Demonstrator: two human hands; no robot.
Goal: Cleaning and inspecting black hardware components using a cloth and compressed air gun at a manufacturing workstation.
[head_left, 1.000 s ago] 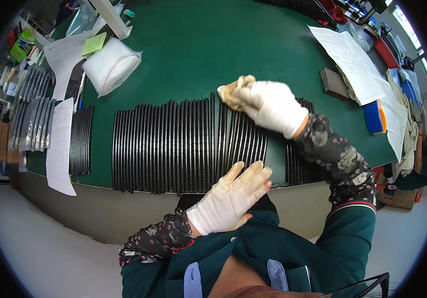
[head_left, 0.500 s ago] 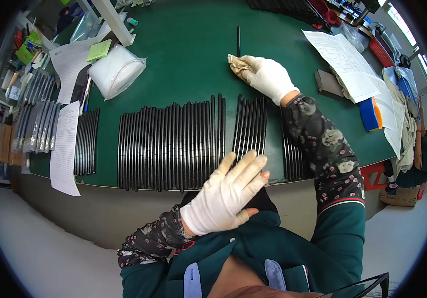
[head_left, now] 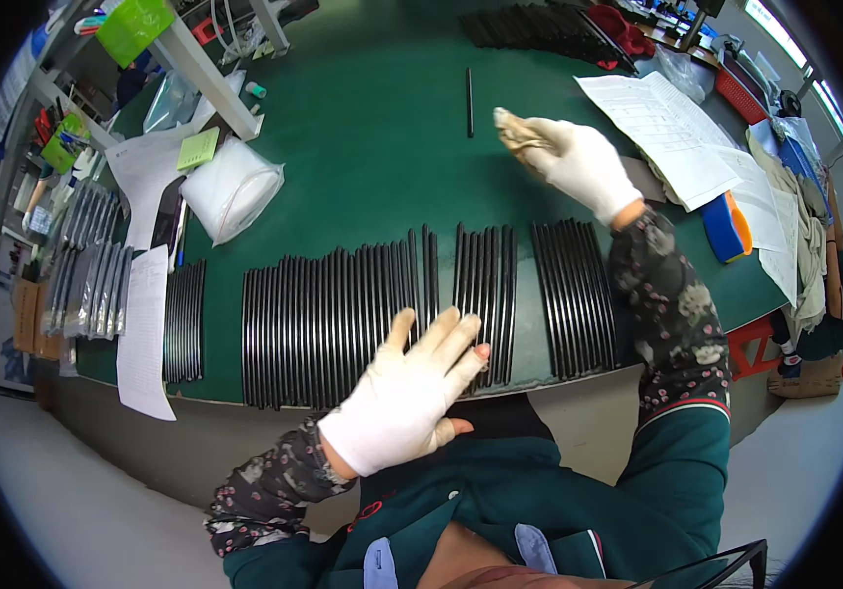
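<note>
While the gloved left hand (head_left: 397, 398) is lying with fingers spread over the near ends of the black rods (head_left: 333, 319), the gloved right hand (head_left: 574, 162) is hovering with fingers together; whether they are gripping anything cannot be told. Left of them, a single rod (head_left: 471, 103) is lying apart on the green table (head_left: 372, 128).

Left hand (head_left: 382, 407): white-gloved, back uppermost, flat.
Left fingers (head_left: 439, 336): straight, slightly parted, pointing up and right; index tip bare.
Left thumb (head_left: 456, 427): bare-tipped, below the fingers.
Left wrist (head_left: 338, 459): below and left of its fingers.
Right hand (head_left: 586, 172): white-gloved, farther from the body than the left fingers.
Right fingers (head_left: 556, 131): gathered in a pinch, pointing left.
Right forearm (head_left: 672, 294): dark floral sleeve, below and right of its fingers.
</note>
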